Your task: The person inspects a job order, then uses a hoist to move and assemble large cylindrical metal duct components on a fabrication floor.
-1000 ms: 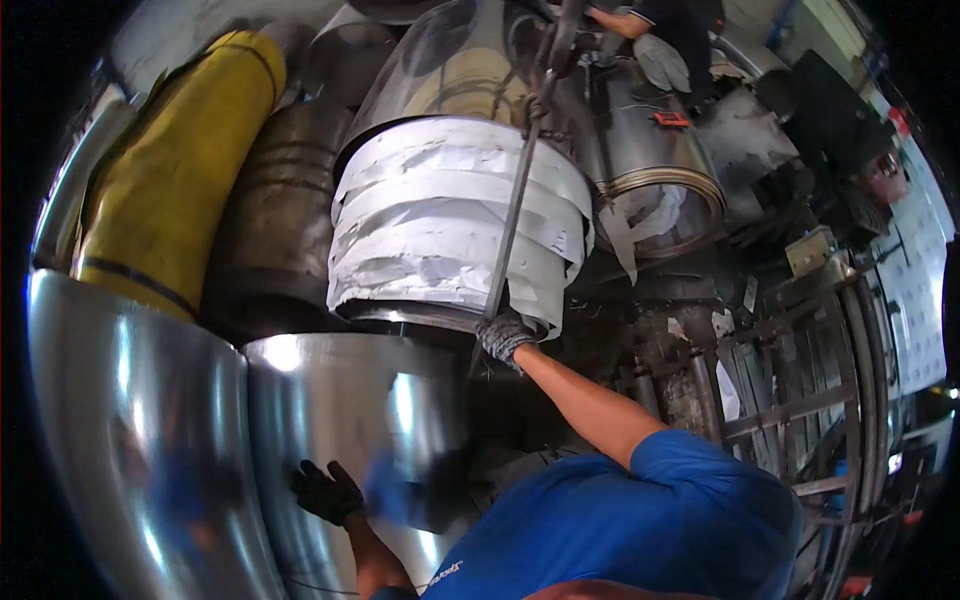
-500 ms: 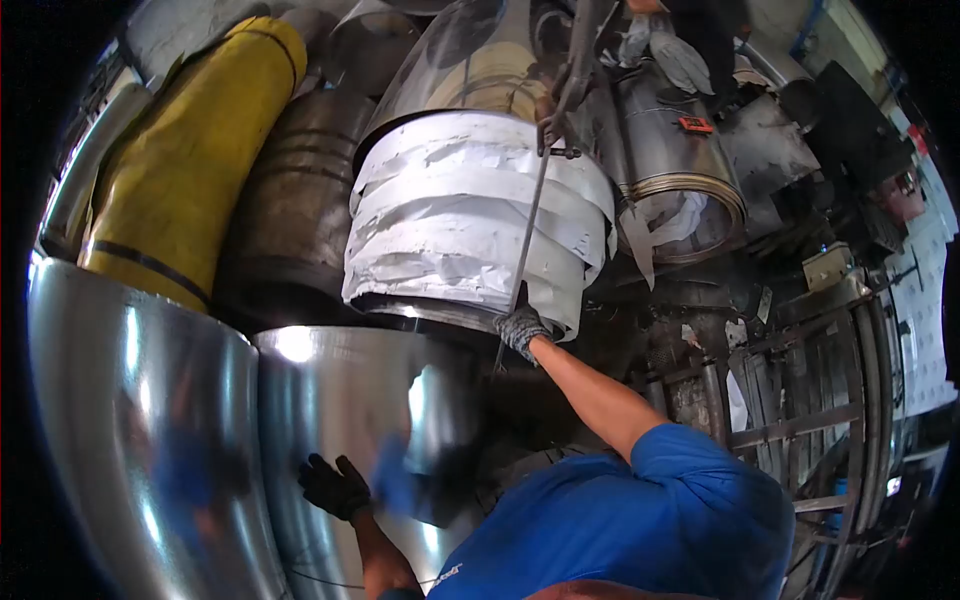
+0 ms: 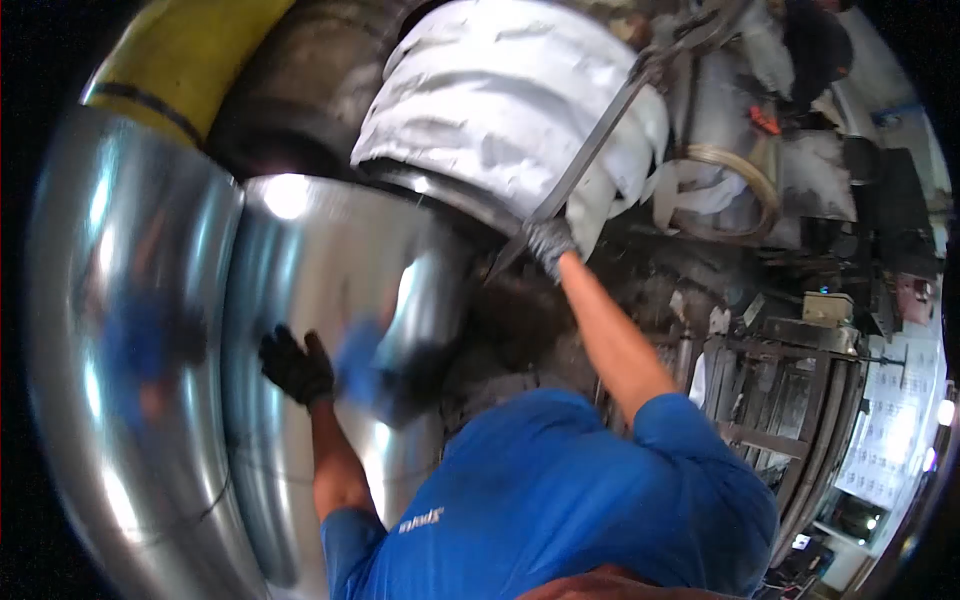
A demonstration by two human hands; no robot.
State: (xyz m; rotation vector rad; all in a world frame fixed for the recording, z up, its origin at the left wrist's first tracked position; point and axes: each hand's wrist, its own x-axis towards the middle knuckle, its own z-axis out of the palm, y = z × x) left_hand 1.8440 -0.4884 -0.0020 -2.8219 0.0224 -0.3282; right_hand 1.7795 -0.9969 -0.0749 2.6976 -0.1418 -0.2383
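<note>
My left hand (image 3: 297, 368), in a dark glove, lies with its fingers apart on the curved side of a shiny sheet-metal roll (image 3: 310, 235). My right hand (image 3: 550, 246), in a grey glove, is closed around the lower part of a long metal bar (image 3: 597, 145). The bar slants up to the right across the end of a large roll wrapped in white sheeting (image 3: 480, 95). A metal piece with a dark jointed look (image 3: 690, 40) is at the bar's upper end. My glove hides part of the bar.
Another shiny metal roll (image 3: 150, 220) stands at the left, below a yellow-wrapped roll (image 3: 185, 60). A dark brown cylinder (image 3: 300, 75) is beside the white one. To the right are a brass-coloured ring (image 3: 765, 185), a metal frame (image 3: 770, 437) and a small box (image 3: 828, 308).
The view has tilted and shifted, so the rolls appear higher. The bar now slants more. My right hand still holds it, and my left hand stays at the shiny roll.
</note>
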